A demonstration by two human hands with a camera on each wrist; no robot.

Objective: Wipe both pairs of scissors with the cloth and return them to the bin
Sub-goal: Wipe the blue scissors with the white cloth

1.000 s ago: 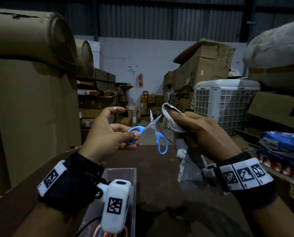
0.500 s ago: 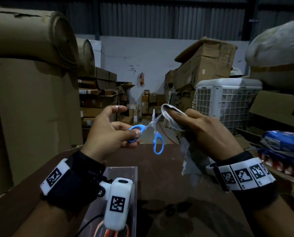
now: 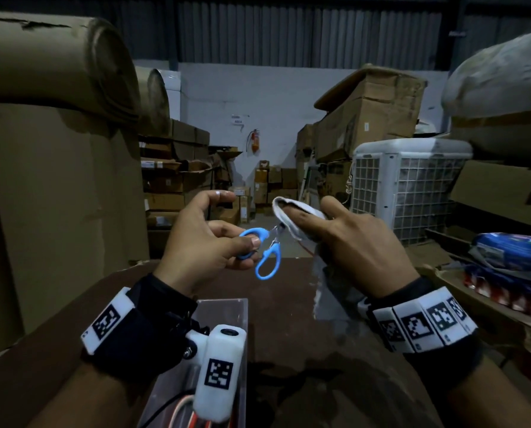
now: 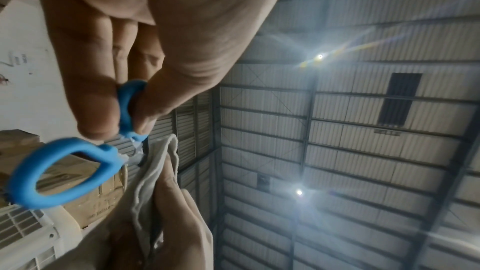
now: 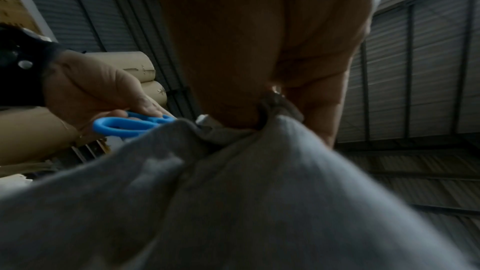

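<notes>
While the left hand (image 3: 202,242) pinches one blue loop of the scissors (image 3: 262,254) between thumb and curled fingers, with the forefinger lifted clear above, the right hand (image 3: 344,242) closes the cloth (image 3: 292,217) over the blades, so that only the pivot and a sliver of metal show just beyond the left thumb. The second loop hangs free below and to the right of that thumb. The right hand's fingers are curled round the cloth, the forefinger laid along the fold and the rest of the fabric trailing down under the palm toward the brown table (image 3: 288,335).

Against the frames from a second and half a second ago, the open blades, then bare and pointing up between the two hands, have gone inside the fold of cloth; the right hand has moved in toward the left until the fabric meets the pivot. I judge that the wipe of this pair has now truly begun on the metal, and is not yet finished.

Nearer the body, under the left wrist, stands the clear bin (image 3: 227,316), where orange-and-white shapes show at the bottom edge; whether these are the second pair I cannot tell. Returning this pair remains to be done.
</notes>
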